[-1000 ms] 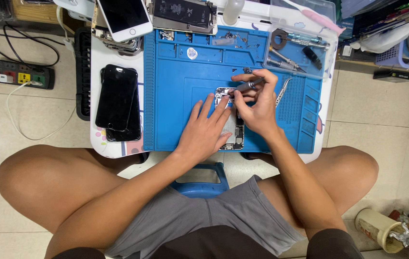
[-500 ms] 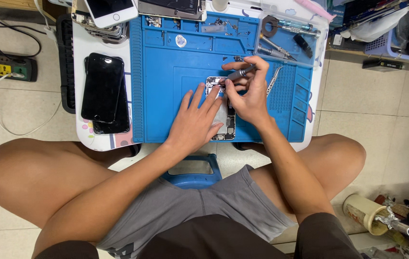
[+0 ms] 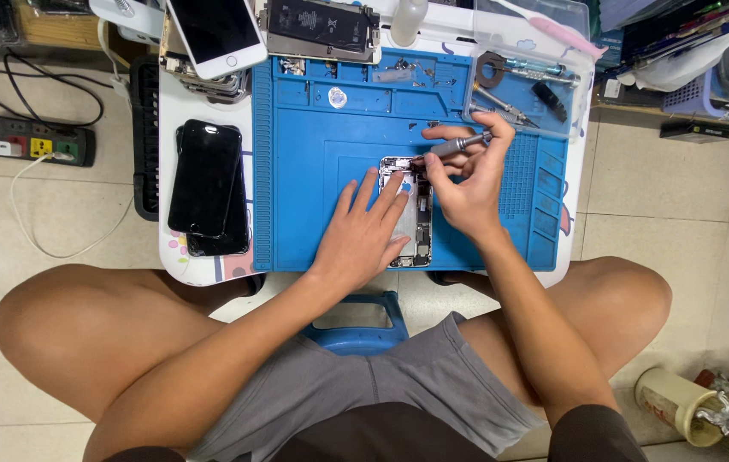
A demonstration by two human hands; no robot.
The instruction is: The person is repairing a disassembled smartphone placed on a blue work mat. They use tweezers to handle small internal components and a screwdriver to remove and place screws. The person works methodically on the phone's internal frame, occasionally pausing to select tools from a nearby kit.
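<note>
I'm mid-screw work on the opened phone, lying on the blue mat on the bench. Left hand flat, fingers spread, pinning it. Right hand fingers pinched round screwdriver, tip at phone's top. Next, probably: steady tip, slow turns.

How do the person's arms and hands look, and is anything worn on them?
The left hand and right hand are bare: no gloves, rings, watch or bracelet visible. Both forearms are bare too; a dark short sleeve shows at the right upper arm.
</note>
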